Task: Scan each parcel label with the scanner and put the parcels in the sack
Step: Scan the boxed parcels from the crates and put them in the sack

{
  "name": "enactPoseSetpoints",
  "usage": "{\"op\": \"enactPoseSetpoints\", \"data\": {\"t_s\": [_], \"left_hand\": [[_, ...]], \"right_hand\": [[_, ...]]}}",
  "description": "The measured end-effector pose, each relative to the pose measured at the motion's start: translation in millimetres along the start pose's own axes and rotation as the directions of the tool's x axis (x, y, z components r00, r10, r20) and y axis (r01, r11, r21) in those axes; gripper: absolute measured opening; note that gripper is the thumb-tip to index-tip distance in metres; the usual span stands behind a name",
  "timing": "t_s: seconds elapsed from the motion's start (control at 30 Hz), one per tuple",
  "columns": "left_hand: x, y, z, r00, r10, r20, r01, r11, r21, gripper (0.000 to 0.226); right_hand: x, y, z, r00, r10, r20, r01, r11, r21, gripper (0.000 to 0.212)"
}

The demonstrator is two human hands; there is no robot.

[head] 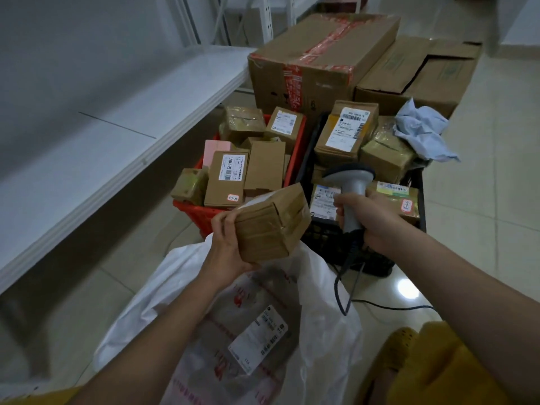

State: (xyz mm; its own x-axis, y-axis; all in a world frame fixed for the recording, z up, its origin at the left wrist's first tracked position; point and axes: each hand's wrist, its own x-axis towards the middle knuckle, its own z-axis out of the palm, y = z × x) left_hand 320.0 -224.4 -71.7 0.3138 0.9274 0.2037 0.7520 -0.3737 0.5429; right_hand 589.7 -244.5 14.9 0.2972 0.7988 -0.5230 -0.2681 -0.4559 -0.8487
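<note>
1. Holding a small taped parcel [271, 223] in the left hand [226, 244], the person keeps it raised above the mouth of the white sack [327, 311]. Judgement: it is held there so it can be scanned and then released straight down.
2. Parcel is tilted, with what looks like a white label on its top face at 12 o'clock, turned away from the camera. Probably angled so the label can face the scanner; the label content cannot be read.
3. Right hand [371, 217] grips the handle of the grey scanner [352, 182], fingers wrapped closed around it. The scanner head sits at 3 o'clock of the parcel, near but apart. Its cord trails down toward 6 o'clock across the floor.
4. Left hand: thumb on the near side, fingers curled around the far left edge, palm under the lower corner. A firm wrap, not a pinch.
5. Supply: red crate [190, 209] at 11 o'clock of the parcel and black crate [321, 238] at 2 o'clock, both stacked with boxes awaiting scan.
6. Sack lies open at 6 o'clock, directly below the hands; one labelled parcel [260, 340] shows through its thin wall, so some are already in.
7. Judgement: scan step in hand, many parcels left.
</note>
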Motion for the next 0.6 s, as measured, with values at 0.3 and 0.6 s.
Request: {"op": "enactPoseSetpoints", "data": {"t_s": [0.3, 0.6], "left_hand": [[16.5, 20.7, -12.0, 0.799, -0.563, 0.213, 0.528, 0.485, -0.697, 0.052], [28.5, 22.9, -21.1, 0.491, -0.586, 0.645, 0.761, -0.072, -0.645, 0.061]], "right_hand": [[6.7, 30.9, 29.5, 0.994, 0.078, 0.078, -0.076, 0.997, -0.034, 0.055], [9.6, 31.8, 25.6, 0.995, 0.072, 0.069, -0.071, 0.997, -0.023, 0.058]]}}
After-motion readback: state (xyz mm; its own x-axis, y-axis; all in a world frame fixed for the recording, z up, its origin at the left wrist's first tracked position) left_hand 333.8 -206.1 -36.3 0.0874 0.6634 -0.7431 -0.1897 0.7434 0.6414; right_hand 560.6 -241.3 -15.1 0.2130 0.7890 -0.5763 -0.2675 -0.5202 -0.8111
